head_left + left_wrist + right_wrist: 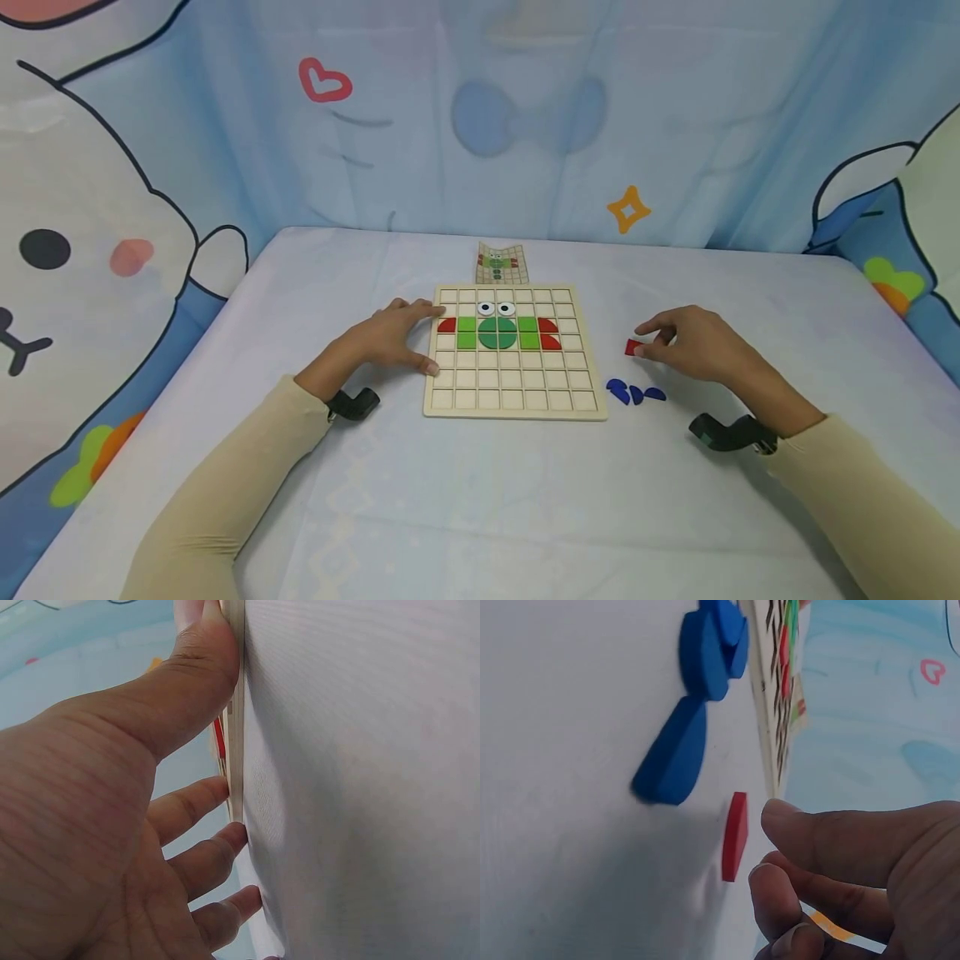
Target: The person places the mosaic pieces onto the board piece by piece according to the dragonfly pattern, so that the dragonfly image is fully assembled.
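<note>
- Beige sleeves (217, 492) lie nearest me, one at each side, with a black wrist camera (354, 405) at each cuff.
- Left hand (386, 337): fingers spread, thumb apart from them, resting against the left edge of a square wooden board (510, 379).
- Right hand (692, 343): fingers loosely bent, thumb and fingertips apart, gripping nothing. A red square (631, 347) lies on the cloth just beside the thumb, with a small gap seen from the right wrist.
- A strip of cloth separates the red square from the board's right edge.
- Four blue half-round pieces (655, 394) lie close together, nearer me than the red square and near the board's right corner.
- Broad stretches of cloth run along the board's near side and out to both arms.
- On the board's gridded face, a green circle (497, 333) sits below two eye pieces (496, 308), with green squares (528, 333) and red pieces (550, 333) to its sides.
- A small patterned card (501, 263) lies just beyond the board's far edge.
- White cloth (480, 517) covers the table; behind hangs a pale blue curtain (420, 183) printed with a red heart (325, 94) and an orange star (628, 209).
</note>
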A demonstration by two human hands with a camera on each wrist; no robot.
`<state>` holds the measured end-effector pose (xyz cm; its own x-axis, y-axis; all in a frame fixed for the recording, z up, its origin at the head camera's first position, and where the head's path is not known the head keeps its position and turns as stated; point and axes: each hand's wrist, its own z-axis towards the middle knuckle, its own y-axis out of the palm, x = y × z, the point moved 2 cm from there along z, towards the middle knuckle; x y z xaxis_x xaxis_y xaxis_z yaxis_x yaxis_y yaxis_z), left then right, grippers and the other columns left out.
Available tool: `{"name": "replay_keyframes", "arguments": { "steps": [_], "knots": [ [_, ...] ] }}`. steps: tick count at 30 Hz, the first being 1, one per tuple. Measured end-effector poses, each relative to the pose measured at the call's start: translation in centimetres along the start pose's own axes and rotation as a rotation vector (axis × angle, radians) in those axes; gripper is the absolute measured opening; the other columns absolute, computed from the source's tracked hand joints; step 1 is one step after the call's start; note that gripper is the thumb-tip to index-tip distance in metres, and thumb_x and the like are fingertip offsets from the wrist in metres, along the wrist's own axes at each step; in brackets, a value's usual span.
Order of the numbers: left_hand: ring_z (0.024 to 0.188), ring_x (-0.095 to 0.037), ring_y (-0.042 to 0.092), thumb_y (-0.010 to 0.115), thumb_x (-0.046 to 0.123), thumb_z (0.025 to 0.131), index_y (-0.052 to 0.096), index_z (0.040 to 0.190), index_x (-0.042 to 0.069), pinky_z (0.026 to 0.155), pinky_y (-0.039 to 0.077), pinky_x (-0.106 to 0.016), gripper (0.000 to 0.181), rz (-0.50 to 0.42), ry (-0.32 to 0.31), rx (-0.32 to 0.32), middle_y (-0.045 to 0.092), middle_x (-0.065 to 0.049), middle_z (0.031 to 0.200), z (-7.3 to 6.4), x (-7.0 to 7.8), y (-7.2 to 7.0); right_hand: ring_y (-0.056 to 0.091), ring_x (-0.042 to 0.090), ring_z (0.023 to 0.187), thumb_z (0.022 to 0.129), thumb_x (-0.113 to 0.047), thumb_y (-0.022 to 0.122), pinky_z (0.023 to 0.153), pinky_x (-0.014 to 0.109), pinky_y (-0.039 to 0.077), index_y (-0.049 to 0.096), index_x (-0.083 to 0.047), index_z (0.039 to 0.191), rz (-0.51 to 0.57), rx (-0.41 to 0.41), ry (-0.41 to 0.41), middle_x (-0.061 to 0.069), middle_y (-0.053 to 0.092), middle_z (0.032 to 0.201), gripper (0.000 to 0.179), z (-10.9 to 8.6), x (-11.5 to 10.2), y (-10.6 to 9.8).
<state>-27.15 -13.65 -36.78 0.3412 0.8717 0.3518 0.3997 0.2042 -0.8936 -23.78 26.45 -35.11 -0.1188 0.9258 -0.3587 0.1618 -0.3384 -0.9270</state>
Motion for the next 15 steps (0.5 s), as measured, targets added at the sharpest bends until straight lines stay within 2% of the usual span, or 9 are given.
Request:
{"name": "replay_keyframes", "arguments": {
  "steps": [10, 15],
  "knots": [
    [0.15, -0.037, 0.02, 0.079, 0.051, 0.078, 0.026, 0.157, 0.025, 0.112, 0.032, -0.062, 0.099, -0.007, -0.003, -0.002, 0.021, -0.006, 0.165, 0.0, 0.0, 0.0, 0.053, 0.022, 0.071, 0.087, -0.039, 0.074, 0.053, 0.028, 0.043, 0.067, 0.002, 0.11, -0.017, 0.009, 0.052, 0.016, 0.063, 0.088, 0.047, 1.0, 0.7, 1.0],
    [0.15, -0.037, 0.02, 0.08, 0.051, 0.077, 0.027, 0.157, 0.026, 0.112, 0.032, -0.062, 0.099, -0.01, -0.01, -0.003, 0.022, -0.004, 0.165, 0.0, 0.0, 0.0, 0.053, 0.022, 0.069, 0.087, -0.036, 0.074, 0.053, 0.028, 0.042, 0.067, 0.0, 0.104, -0.027, 0.001, 0.041, 0.013, 0.062, 0.084, 0.04, 1.3, 0.2, 1.1]
  ]
}}
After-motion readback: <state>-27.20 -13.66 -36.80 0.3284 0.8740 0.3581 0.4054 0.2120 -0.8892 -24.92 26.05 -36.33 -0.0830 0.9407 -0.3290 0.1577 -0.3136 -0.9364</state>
